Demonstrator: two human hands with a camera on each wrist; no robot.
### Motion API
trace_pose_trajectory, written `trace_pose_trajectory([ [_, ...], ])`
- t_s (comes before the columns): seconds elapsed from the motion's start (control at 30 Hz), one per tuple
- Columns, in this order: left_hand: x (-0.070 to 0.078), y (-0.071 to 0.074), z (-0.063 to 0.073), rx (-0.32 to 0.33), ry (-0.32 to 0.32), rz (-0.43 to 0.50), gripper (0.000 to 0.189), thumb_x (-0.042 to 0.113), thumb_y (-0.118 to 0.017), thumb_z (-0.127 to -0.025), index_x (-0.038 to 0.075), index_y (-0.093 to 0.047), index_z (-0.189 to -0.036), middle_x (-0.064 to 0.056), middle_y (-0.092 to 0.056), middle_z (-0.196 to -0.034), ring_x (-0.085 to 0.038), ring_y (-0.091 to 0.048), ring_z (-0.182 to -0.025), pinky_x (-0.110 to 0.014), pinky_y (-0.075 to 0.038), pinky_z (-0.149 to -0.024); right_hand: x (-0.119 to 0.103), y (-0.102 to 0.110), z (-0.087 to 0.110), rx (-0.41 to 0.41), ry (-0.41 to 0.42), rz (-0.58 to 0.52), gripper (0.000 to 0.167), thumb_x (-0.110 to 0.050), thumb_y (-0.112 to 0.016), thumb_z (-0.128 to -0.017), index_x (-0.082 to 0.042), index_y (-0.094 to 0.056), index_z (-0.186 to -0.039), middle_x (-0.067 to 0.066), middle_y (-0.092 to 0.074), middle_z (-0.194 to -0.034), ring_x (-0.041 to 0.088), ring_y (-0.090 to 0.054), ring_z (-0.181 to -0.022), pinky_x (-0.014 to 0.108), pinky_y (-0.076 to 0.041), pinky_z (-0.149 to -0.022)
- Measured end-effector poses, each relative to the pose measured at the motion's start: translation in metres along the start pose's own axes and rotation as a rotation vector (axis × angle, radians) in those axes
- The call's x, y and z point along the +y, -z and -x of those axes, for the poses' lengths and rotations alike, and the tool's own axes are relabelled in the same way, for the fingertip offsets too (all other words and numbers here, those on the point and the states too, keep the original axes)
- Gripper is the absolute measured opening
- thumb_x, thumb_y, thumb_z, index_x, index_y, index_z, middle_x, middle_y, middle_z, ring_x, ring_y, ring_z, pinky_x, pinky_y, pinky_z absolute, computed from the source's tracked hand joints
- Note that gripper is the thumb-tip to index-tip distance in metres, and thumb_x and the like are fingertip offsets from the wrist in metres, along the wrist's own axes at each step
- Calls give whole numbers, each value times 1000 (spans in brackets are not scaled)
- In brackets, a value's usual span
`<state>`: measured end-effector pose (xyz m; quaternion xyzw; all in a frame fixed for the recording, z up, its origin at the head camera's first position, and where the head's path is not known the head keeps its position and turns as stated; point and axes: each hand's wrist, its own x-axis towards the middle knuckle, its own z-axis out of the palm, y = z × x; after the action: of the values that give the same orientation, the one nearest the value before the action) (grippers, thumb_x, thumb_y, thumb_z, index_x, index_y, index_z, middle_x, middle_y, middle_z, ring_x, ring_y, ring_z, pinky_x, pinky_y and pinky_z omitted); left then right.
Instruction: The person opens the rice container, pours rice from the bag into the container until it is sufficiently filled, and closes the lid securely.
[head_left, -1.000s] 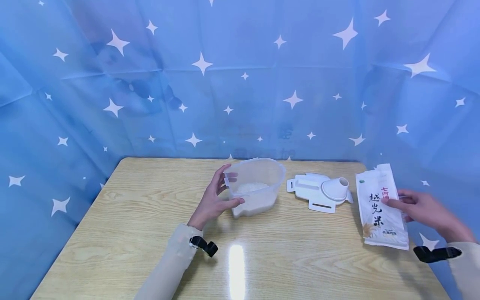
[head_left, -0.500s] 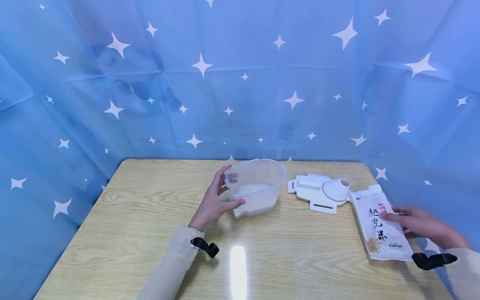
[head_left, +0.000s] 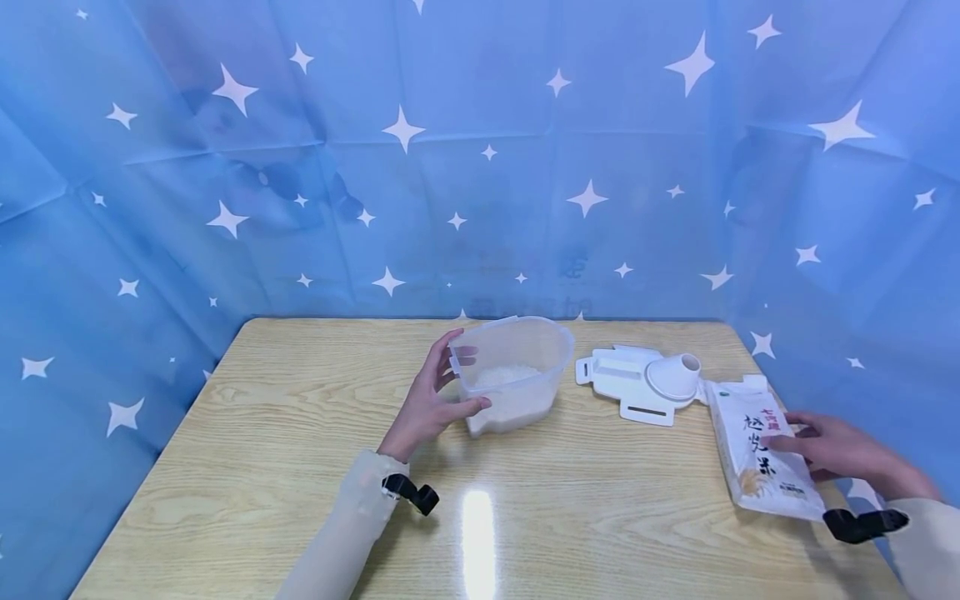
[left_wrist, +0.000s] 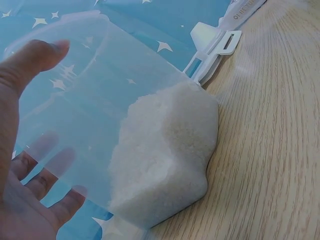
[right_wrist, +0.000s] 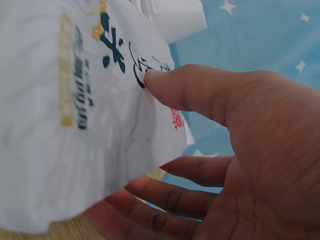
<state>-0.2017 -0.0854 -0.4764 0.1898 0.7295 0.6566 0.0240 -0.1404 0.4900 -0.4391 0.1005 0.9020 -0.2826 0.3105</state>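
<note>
My left hand point(head_left: 427, 404) holds a translucent plastic container point(head_left: 553, 379) by its left end, thumb on the near side and fingers behind the wall. The container stands on the table. White rice point(left_wrist: 165, 140) lies heaped in its bottom, plain to see in the left wrist view. On the right, my right hand point(head_left: 843, 454) grips the right edge of a white rice bag point(head_left: 750, 471) with dark and red lettering. In the right wrist view the thumb presses the printed face and the other fingers reach underneath. The bag lies tilted at the table's right edge, print up.
Between container and bag lies a flat white plastic part point(head_left: 622, 375) with slots and a round spout point(head_left: 682, 375); the bag's top left corner is right at it. Beneath is a wooden table point(head_left: 262, 467). A blue curtain point(head_left: 480, 225) with white stars hangs behind.
The rice bag has come down from a more upright pose onto the table's right side, my right hand lowering with it. My left hand and the container have stayed put.
</note>
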Motion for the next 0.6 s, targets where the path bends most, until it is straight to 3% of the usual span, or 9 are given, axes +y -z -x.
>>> trace_pose_trajectory([
  [0.17, 1, 0, 0, -1, -2, -6, 105, 19, -92, -77, 30, -28, -160, 0, -56, -145, -21, -52, -139, -47, -40, -121, -1, 0, 1, 11, 22, 63, 104, -54, -56, -102, 28, -9, -147, 55, -29, -138, 49, -64, -108, 48, -63, -83],
  [0.27, 1, -1, 0, 3, 6, -7, 105, 20, -92, -77, 38, -29, -158, 2, -56, -144, -19, -52, -138, -46, -41, -121, -3, -1, 3, 19, 39, 86, 102, -52, -57, -102, 27, -11, -146, 56, -30, -136, 46, -65, -104, 47, -63, -80],
  [0.37, 0, -1, 0, 2, 8, -6, 104, 20, -92, -77, 42, -30, -157, 2, -56, -144, -18, -52, -138, -45, -41, -121, -6, 0, 4, 32, 56, 100, 102, -53, -56, -102, 26, -10, -147, 56, -30, -137, 52, -62, -108, 48, -63, -81],
  [0.5, 0, -1, -1, 0, 1, -8, 105, 19, -92, -77, 35, -29, -159, 1, -56, -144, -19, -52, -138, -45, -41, -121, -13, 2, 8, 92, 73, 154, 104, -57, -53, -102, 24, -8, -150, 55, -29, -140, 67, -45, -121, 60, -57, -86],
  [0.6, 0, 0, -1, -1, -5, -8, 106, 20, -92, -77, 32, -28, -160, -1, -56, -145, -19, -52, -138, -46, -41, -121, -19, 1, 11, 166, 100, 187, 104, -58, -52, -102, 21, -6, -152, 55, -25, -142, 71, -36, -124, 67, -52, -87],
])
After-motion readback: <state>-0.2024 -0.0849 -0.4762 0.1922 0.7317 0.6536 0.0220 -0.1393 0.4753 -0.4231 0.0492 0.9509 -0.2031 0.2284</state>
